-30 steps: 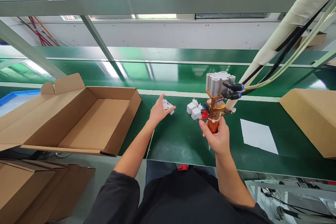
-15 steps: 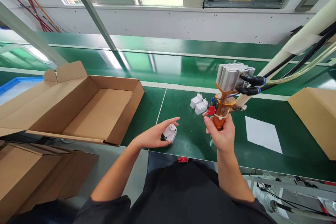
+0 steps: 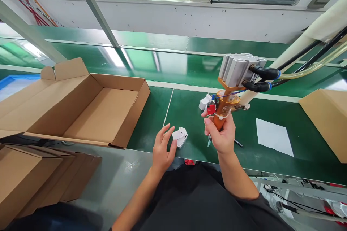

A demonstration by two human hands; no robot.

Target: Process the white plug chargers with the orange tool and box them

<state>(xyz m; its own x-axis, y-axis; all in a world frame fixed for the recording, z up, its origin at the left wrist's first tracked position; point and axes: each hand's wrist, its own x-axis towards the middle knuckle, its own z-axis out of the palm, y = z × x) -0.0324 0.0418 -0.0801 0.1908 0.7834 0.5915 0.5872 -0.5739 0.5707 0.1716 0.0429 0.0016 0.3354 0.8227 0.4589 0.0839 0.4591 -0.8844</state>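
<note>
My right hand (image 3: 222,135) is wrapped round the orange barrel of a pneumatic hand tool (image 3: 223,106). This tool has a silver cylinder on top, a red switch at its side and a thin bluish tip pointing down at the bench. My left hand (image 3: 164,148) is open, fingers apart, just left of a small white plug adapter (image 3: 180,137) on the green bench (image 3: 151,122). Whether a fingertip touches the adapter, I cannot tell. Behind the tool more white adapters (image 3: 204,103) are partly hidden.
An open cardboard box (image 3: 103,113) stands on the left, with folded cartons (image 3: 40,177) below it. On the right lie a sheet of white paper (image 3: 274,137) and a black pen (image 3: 239,143). Another carton (image 3: 325,119) stands at the far right. Hoses (image 3: 303,68) run from the tool to the upper right.
My left hand has come off the adapter's sides and turned, its fingers now upright beside it. My right hand and the tool have shifted slightly left and toward me. A pen has come into view.
</note>
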